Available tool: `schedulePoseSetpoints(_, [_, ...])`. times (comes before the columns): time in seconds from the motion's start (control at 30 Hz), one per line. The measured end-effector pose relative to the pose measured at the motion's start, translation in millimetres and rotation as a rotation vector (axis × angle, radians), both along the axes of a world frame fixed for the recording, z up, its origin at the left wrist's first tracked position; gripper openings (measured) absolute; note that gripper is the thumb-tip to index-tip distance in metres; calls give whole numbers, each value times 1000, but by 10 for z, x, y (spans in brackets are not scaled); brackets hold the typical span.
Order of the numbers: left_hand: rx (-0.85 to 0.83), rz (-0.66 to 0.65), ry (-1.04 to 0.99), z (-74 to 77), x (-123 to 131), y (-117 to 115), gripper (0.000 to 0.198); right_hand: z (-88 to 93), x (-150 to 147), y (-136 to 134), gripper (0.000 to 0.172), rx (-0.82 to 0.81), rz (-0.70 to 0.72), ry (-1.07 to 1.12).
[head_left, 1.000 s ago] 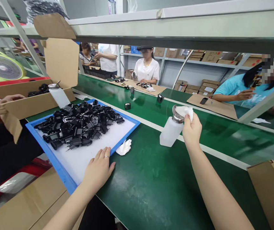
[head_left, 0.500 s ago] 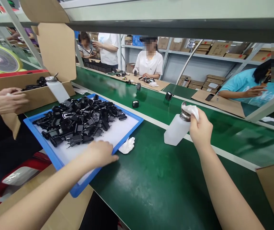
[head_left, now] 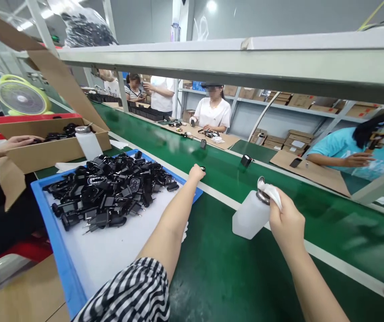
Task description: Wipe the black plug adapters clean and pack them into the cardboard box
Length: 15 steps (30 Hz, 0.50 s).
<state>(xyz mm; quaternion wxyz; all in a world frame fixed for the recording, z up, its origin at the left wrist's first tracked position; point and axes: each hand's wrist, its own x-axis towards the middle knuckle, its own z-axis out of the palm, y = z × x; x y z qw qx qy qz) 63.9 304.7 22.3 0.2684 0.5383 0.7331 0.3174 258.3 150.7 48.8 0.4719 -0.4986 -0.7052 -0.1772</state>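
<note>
My left hand (head_left: 197,172) reaches across the blue-rimmed tray onto the green belt (head_left: 225,166), its fingers closed on a small black plug adapter (head_left: 203,169) that shows just past them. My right hand (head_left: 286,215) pinches a white cloth (head_left: 272,195) against the metal neck of a translucent white bottle (head_left: 250,215), which is tilted. Many black plugs (head_left: 111,185) lie heaped in the tray (head_left: 54,250). Another white tissue (head_left: 185,231) is mostly hidden behind my left forearm. Two more black adapters, one nearer (head_left: 246,160) and one farther (head_left: 203,143), sit on the belt.
A cardboard box (head_left: 54,152) with black parts stands at the left, with a person's hand (head_left: 24,141) at it and a second bottle (head_left: 89,143) beside it. A shelf beam (head_left: 212,58) crosses above the belt. Several people sit or stand beyond the belt.
My left hand has moved from the tray's right edge forward to the belt and closed on the adapter. The view has tilted up. My right hand still holds the cloth at the bottle.
</note>
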Motion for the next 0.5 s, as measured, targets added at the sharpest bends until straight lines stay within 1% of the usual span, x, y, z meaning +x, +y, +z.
schedulePoseSetpoints(0.07, [17,-10,-107,-72,47,43,26,-36,2,22,30,52,-2,-24])
schedulePoseSetpoints(0.13, [44,-14,-208,-90,65,29,26,-64,-3,44,29,110,3,-50])
schedulePoseSetpoints(0.23, [90,2,-373,0,87,-120,26,-70,-13,59,32,186,23,-112])
schedulePoseSetpoints(0.3, [119,16,-492,96,119,-321,25,-56,-13,55,38,237,29,-166])
schedulePoseSetpoints(0.37, [125,11,-626,159,170,-579,25,-48,3,62,45,276,29,-197])
schedulePoseSetpoints(0.43, [88,-11,-771,149,231,-851,20,-63,35,99,47,261,48,-184])
schedulePoseSetpoints(0.47, [62,-22,-835,115,261,-983,18,-81,53,127,45,229,71,-160])
schedulePoseSetpoints(0.5, [36,-33,-889,65,286,-1107,17,-105,68,156,42,157,104,-127])
